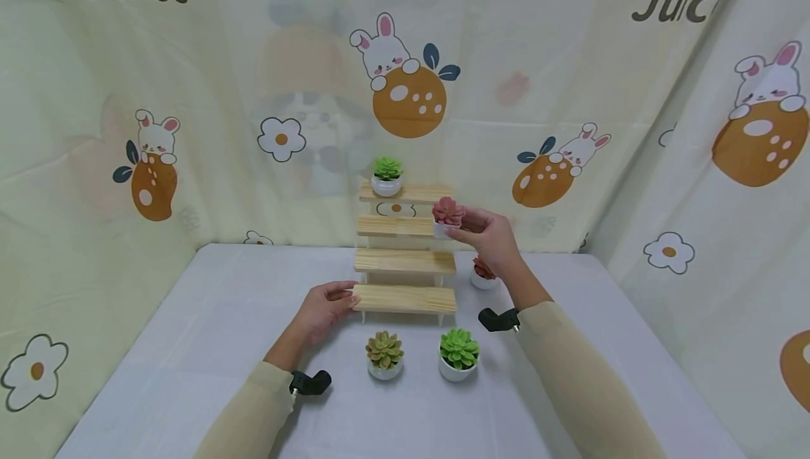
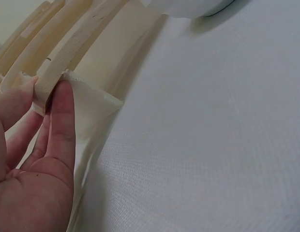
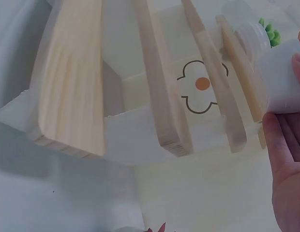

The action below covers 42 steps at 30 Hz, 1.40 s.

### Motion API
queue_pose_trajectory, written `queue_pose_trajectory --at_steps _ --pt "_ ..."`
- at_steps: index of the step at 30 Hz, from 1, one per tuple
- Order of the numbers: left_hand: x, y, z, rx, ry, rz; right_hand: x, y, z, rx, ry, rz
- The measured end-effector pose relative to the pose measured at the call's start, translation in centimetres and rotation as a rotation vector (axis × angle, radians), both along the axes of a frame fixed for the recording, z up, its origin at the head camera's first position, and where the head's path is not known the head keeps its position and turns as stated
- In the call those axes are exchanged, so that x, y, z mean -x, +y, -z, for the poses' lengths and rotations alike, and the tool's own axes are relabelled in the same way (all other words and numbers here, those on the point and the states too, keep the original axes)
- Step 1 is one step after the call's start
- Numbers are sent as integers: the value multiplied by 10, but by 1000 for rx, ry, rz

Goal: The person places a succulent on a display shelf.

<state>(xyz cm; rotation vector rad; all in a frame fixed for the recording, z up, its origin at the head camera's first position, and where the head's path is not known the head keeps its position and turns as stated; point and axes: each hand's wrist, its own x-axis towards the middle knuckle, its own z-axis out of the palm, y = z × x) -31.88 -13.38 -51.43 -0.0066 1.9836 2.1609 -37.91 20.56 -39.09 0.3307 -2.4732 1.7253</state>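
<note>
A tiered stand [image 1: 405, 260] with pale wooden steps stands at the back of the table. My left hand [image 1: 324, 311] pinches the left end of its lowest step [image 2: 72, 53], thumb above and fingers beneath. My right hand [image 1: 490, 234] holds a pink potted succulent [image 1: 448, 213] by its white pot [image 3: 283, 79], near the right end of the second step from the top. A green potted succulent [image 1: 387, 176] sits on the top step's left part. In the right wrist view, only part of the right hand [image 3: 290, 169] shows.
On the table [image 1: 209, 332], a yellowish-brown potted succulent [image 1: 384, 355] and a bright green one [image 1: 458, 355] stand before the stand. A dark red one [image 1: 484, 273] sits to its right, partly behind the right forearm. A printed curtain [image 1: 221, 93] hangs behind.
</note>
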Motion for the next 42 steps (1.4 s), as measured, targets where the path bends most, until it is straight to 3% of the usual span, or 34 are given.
queue_pose_trajectory --at_steps 25,36,42 --pt "0 0 -1 -18 -11 -9 32 -26 -33 -35 71 -4" --pt "0 0 0 -2 -5 -1 51 -32 -38 45 31 11" --pt "-1 0 -1 5 -1 -4 62 -31 -37 60 50 9"
